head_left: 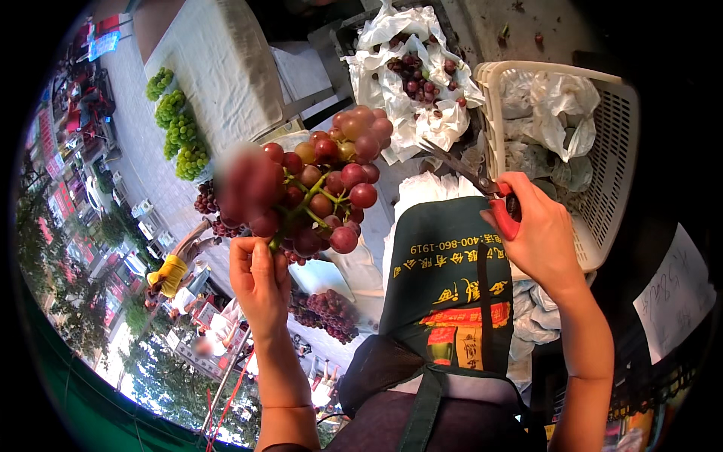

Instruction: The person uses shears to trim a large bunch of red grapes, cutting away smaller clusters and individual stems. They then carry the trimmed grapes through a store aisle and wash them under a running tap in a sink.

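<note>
Pinched by its green stem, a bunch of red grapes [325, 198] hangs from my left hand [260, 282]. Part of the bunch on its left side is blurred. My right hand [539, 231] grips red-handled pruning snips [494, 198], whose narrow blades point up and to the left, apart from the grapes. Below and between my hands lies the dark green apron [446, 271] I wear, which bears writing. Past the snips' tips, a crate lined with white plastic [378, 90] holds loose dark red grapes [418, 82].
A beige plastic basket [615, 141] with crumpled plastic bags stands at the right. Green grape bunches [181, 130] line the edge of a cloth-covered stand [226, 68]. More red bunches [325, 316] lie beyond my left hand. Several people, one in a yellow shirt [169, 277], are farther off.
</note>
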Demonstrator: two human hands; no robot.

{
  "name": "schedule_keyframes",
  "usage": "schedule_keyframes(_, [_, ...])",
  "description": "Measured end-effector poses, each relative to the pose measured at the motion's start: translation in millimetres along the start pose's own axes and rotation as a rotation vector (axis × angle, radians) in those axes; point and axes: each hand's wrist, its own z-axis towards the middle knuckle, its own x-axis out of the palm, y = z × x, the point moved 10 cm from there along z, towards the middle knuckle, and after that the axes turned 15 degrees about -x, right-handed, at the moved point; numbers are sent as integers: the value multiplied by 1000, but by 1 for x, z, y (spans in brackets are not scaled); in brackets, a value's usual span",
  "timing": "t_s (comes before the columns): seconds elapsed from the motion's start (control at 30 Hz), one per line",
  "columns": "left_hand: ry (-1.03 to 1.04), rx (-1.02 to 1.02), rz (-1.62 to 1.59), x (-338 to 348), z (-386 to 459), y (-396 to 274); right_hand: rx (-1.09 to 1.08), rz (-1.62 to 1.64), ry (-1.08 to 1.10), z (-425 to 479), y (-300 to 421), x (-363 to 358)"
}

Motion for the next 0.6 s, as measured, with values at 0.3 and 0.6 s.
schedule_keyframes(0.3, [-3, 198, 215, 22, -39, -35, -16, -64, -31, -13, 27, -18])
schedule_keyframes(0.6, [84, 265, 228, 46, -75, -56, -15, -153, -59, -29, 41, -30])
